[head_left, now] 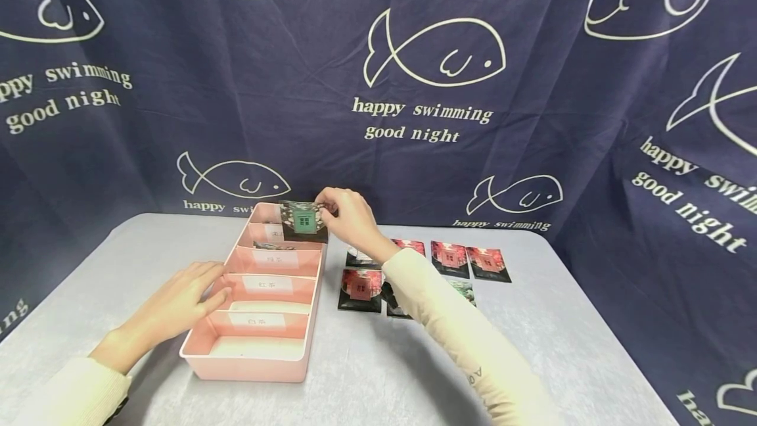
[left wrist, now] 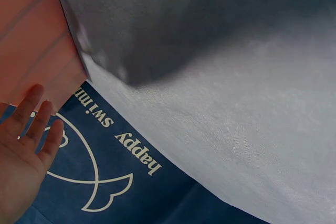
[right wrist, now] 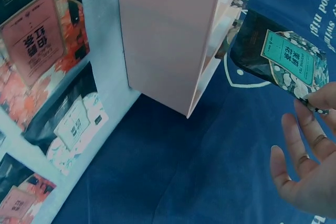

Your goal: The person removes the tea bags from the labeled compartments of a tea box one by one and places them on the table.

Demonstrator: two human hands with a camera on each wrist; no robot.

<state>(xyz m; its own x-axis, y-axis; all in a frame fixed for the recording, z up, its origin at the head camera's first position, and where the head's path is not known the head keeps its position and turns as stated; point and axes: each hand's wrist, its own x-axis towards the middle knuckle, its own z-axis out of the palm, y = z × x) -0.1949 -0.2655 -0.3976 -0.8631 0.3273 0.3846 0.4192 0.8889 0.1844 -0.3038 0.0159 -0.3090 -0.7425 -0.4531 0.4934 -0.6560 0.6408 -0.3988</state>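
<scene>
In the head view, my right hand point(head_left: 353, 217) pinches a black tea sachet point(head_left: 305, 222) with a green label at its upper edge. The sachet hangs over the far end of a pink divided box point(head_left: 248, 369). Its label reads jasmine tea in the right wrist view, where thumb and fingertips grip one corner of the sachet point(right wrist: 289, 59). My left hand point(head_left: 177, 294) rests at the box's left rim with the thumb over the edge. Its fingers point(left wrist: 51, 142) look extended beside the box wall point(left wrist: 37, 40) in the left wrist view.
Right of the box lie several sachets: red-labelled ones point(head_left: 360, 290), a white-labelled one point(right wrist: 73, 124) and a green-patterned one point(head_left: 464, 290), some partly behind my right forearm. Paper labels point(head_left: 267, 284) mark the box's compartments. Another sachet point(head_left: 273, 246) sits in a rear compartment. A patterned curtain point(head_left: 426, 169) stands behind the table.
</scene>
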